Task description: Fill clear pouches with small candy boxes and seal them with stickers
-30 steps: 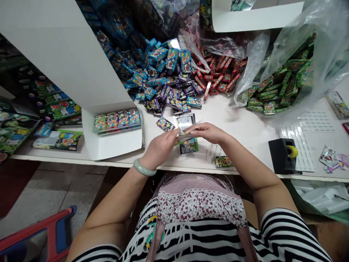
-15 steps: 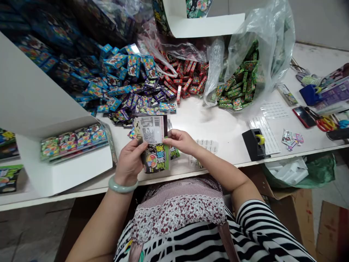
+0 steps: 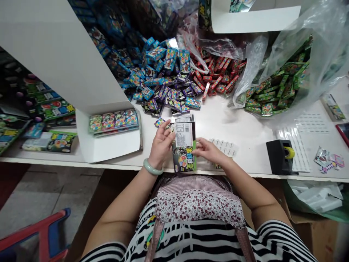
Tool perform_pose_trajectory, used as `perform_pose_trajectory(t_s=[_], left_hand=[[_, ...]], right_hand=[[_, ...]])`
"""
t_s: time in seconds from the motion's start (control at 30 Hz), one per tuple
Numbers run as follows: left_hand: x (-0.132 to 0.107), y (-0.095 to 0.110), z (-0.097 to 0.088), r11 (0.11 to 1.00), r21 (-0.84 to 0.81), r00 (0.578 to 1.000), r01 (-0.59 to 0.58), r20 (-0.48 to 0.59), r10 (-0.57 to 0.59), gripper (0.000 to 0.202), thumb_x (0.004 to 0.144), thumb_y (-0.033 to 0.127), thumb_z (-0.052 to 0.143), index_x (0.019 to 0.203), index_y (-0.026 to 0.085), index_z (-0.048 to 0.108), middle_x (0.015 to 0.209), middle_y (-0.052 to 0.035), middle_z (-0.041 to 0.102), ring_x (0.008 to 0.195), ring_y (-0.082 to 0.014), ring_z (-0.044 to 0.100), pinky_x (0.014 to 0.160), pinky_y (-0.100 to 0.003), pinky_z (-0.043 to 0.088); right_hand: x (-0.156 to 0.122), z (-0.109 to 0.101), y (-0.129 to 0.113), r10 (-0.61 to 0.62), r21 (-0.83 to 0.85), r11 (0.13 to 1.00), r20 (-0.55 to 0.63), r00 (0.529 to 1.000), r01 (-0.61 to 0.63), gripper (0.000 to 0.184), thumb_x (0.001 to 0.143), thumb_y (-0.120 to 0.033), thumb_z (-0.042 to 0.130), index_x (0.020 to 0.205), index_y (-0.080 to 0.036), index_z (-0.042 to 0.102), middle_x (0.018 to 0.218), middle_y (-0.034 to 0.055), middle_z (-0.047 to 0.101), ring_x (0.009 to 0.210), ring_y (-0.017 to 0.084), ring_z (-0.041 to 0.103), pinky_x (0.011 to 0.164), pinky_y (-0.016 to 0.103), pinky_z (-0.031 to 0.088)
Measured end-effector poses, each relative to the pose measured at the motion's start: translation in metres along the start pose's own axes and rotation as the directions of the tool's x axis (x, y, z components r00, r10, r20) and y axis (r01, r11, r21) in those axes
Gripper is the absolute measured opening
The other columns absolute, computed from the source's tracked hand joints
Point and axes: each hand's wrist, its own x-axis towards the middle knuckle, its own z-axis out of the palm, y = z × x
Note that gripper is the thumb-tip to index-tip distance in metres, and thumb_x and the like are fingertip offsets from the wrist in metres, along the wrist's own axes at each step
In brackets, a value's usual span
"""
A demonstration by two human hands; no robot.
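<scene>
I hold a small flat printed carton (image 3: 183,147) upright over the near edge of the white table (image 3: 240,127). It is black and green with a white label panel on its upper half. My left hand (image 3: 161,145) grips its left side, fingers curled round the top corner. My right hand (image 3: 207,150) pinches its right edge. More flat cartons (image 3: 183,118) lie on the table just behind it. A sheet of small round stickers (image 3: 224,146) lies right of my right hand.
An open white display box (image 3: 109,142) holding a row of colourful packets stands at the left. Piles of blue (image 3: 158,69), red (image 3: 218,74) and green packets (image 3: 278,87), the green in a clear bag, fill the back. A black tape dispenser (image 3: 280,157) sits at the right.
The view swung right and came back. The carton went from lying low between my hands to standing upright with its label facing me, closer to the table's near edge.
</scene>
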Motion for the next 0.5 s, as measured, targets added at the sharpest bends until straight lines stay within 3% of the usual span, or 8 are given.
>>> perform_pose_trajectory(t_s=[0.1, 0.17, 0.23, 0.33, 0.43, 0.5], left_hand=[[-0.005, -0.001, 0.002, 0.998, 0.063, 0.996, -0.023, 0.089, 0.018, 0.071, 0.083, 0.040, 0.071, 0.145, 0.031, 0.039, 0.114, -0.0070, 0.068, 0.105, -0.0202, 0.068, 0.090, -0.035, 0.058], [-0.009, -0.001, 0.002, 0.996, 0.075, 0.990, -0.045, 0.140, 0.034, 0.066, 0.083, 0.042, 0.070, 0.142, 0.031, 0.042, 0.120, -0.0082, 0.066, 0.107, -0.0205, 0.067, 0.092, -0.035, 0.057], [-0.013, 0.000, -0.002, 0.995, 0.088, 0.981, -0.046, 0.194, 0.029, 0.061, 0.081, 0.041, 0.073, 0.135, 0.030, 0.048, 0.118, -0.0076, 0.066, 0.102, -0.0192, 0.068, 0.088, -0.034, 0.058], [-0.020, 0.005, -0.008, 0.988, 0.151, 0.966, -0.021, 0.259, -0.019, 0.048, 0.080, 0.038, 0.075, 0.121, 0.025, 0.057, 0.102, -0.0048, 0.070, 0.088, -0.0163, 0.068, 0.078, -0.030, 0.059], [-0.027, 0.014, -0.009, 0.970, 0.226, 0.982, -0.085, 0.181, 0.044, 0.027, 0.086, 0.042, 0.068, 0.104, 0.021, 0.064, 0.091, -0.0035, 0.069, 0.081, -0.0144, 0.066, 0.072, -0.027, 0.056], [-0.027, 0.021, -0.006, 0.962, 0.230, 0.986, -0.146, 0.114, 0.122, 0.023, 0.089, 0.043, 0.064, 0.089, 0.020, 0.067, 0.094, -0.0047, 0.071, 0.084, -0.0149, 0.066, 0.075, -0.029, 0.056]], right_hand=[[-0.005, -0.006, -0.016, -0.073, 0.011, 0.997, -0.240, 0.968, 0.078, 0.064, 0.075, -0.038, 0.075, 0.128, -0.027, 0.042, 0.102, 0.0025, 0.067, 0.090, 0.016, 0.067, 0.087, 0.036, 0.056], [-0.006, -0.008, -0.025, -0.078, -0.029, 0.997, -0.299, 0.951, 0.073, 0.061, 0.077, -0.038, 0.074, 0.128, -0.027, 0.043, 0.104, 0.0027, 0.067, 0.086, 0.015, 0.067, 0.083, 0.035, 0.056], [-0.008, -0.010, -0.029, -0.058, -0.050, 0.998, -0.280, 0.958, 0.045, 0.052, 0.078, -0.038, 0.071, 0.124, -0.027, 0.047, 0.100, 0.0015, 0.066, 0.077, 0.013, 0.065, 0.073, 0.032, 0.056], [-0.012, -0.010, -0.032, -0.020, -0.052, 0.999, -0.172, 0.985, 0.011, 0.039, 0.081, -0.038, 0.068, 0.114, -0.027, 0.053, 0.091, -0.0010, 0.065, 0.068, 0.010, 0.060, 0.064, 0.028, 0.052], [-0.016, -0.009, -0.041, -0.022, -0.075, 0.997, -0.093, 0.995, 0.015, 0.021, 0.083, -0.040, 0.064, 0.095, -0.025, 0.056, 0.081, -0.0023, 0.063, 0.067, 0.010, 0.057, 0.061, 0.028, 0.050], [-0.016, -0.007, -0.051, -0.096, -0.124, 0.989, -0.119, 0.988, 0.081, 0.019, 0.085, -0.041, 0.062, 0.084, -0.023, 0.056, 0.079, -0.0012, 0.061, 0.070, 0.011, 0.056, 0.060, 0.027, 0.047]])
